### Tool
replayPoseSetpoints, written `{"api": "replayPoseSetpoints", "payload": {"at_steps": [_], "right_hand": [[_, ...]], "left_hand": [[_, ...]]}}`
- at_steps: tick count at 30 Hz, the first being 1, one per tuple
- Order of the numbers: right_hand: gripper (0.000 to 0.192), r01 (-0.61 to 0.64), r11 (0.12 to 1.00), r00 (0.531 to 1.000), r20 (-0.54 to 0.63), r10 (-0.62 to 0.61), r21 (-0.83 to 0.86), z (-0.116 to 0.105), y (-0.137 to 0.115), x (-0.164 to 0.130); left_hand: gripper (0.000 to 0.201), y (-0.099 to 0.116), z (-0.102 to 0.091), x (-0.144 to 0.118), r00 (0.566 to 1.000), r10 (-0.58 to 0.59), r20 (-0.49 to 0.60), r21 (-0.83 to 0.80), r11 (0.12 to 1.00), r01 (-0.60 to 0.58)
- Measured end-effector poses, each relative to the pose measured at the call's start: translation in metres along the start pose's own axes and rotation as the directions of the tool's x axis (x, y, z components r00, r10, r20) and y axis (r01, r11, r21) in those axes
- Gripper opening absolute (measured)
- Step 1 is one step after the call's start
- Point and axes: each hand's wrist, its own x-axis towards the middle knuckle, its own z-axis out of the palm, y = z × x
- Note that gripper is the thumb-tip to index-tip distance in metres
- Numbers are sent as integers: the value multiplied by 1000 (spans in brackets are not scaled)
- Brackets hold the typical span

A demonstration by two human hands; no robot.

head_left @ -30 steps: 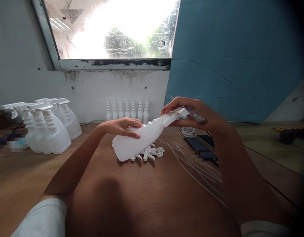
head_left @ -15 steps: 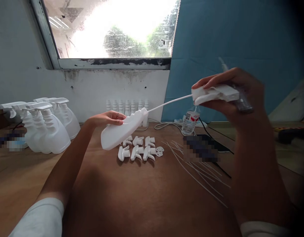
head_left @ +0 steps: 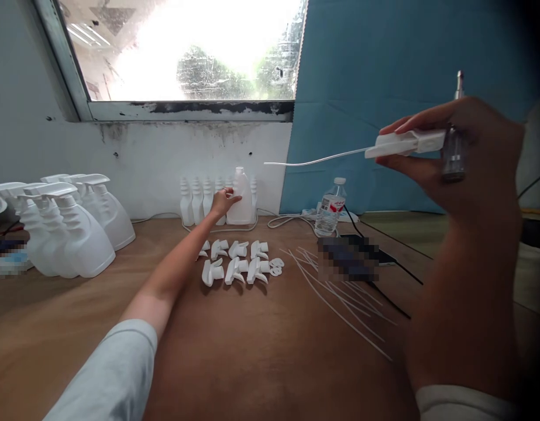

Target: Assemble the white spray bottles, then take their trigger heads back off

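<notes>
Head view: left hand (head_left: 223, 202) grips a bottle (head_left: 241, 196) upright at the wall; right hand (head_left: 467, 155) fingers pinch a sprayer (head_left: 405, 143) and tool (head_left: 454, 149). Bottle-placing step, I judge; releasing needs it steady on the surface (head_left: 261, 345).

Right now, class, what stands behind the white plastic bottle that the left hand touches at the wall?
Behind the white plastic bottle under the left hand, a row of small white ribbed bottles lines the wall; the bottle hides some, so their count is unclear.
</notes>
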Motion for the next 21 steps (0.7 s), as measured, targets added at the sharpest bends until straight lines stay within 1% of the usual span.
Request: {"api": "replayPoseSetpoints", "payload": {"at_steps": [2,4,9,14,21], "right_hand": [[27,6,1000,1000,12,-6,-8,-1,0,0],[26,4,1000,999,38,-3,-19,-3,1,0],[26,-39,999,995,87,41,-18,-6,2,-1],[28,-37,999,993,111,34,22,-3,2,-2],[26,-17,1000,988,156,18,-9,1,1,-1]], "left_hand": [[34,-5,15,6,1000,-17,-13,35,999,18],[33,-11,25,10,1000,-25,-12,68,997,26],[33,-28,40,12,1000,-25,-11,139,990,26],[36,-38,44,12,1000,-10,-20,208,978,14],[37,-31,39,2,1000,4,-22,269,963,2]]}}
